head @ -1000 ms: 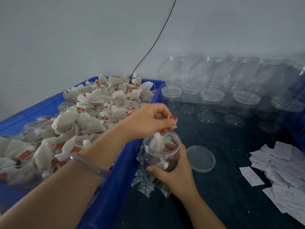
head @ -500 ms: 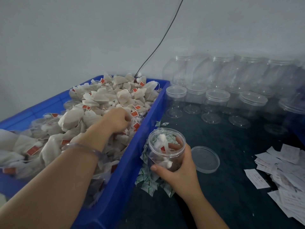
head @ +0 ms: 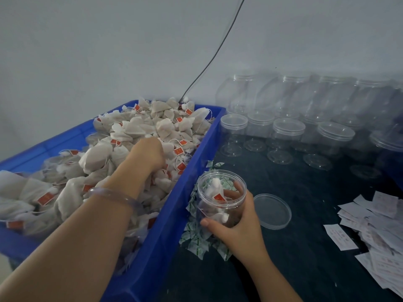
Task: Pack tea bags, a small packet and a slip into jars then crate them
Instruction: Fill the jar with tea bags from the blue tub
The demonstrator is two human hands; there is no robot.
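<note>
"Head view, then: which step is in hand?"

"Filling with tea bags. The left hand (head: 150,153) is down in the heap of tea bags (head: 152,127) in the blue crate (head: 174,225). Its fingers are buried among them, so I cannot tell whether that grip has closed on a bag. The right hand (head: 237,225) has its grip wrapped round the open jar (head: 220,197), thumb in front and fingers behind."

"Where is the jar?"

"Just beside the crate's right wall, over a scatter of small packets (head: 196,243) on the dark desk (head: 305,269). I cannot tell if it rests on them or is lifted. A few bags lie inside, one red tag showing. I'd judge it under half full."

"And the next move?"

"Probably bringing a bag across the crate wall and dropping it through the mouth. The strings tangle, so one bag may drag others. A packet and a slip (head: 340,236) look not yet added. The lid (head: 272,211) lies flat near the right hand."

"Any writing?"

"Nothing readable. The red tags carry pale marks, the packets have green print and the slips have faint lines, all too small."
</note>
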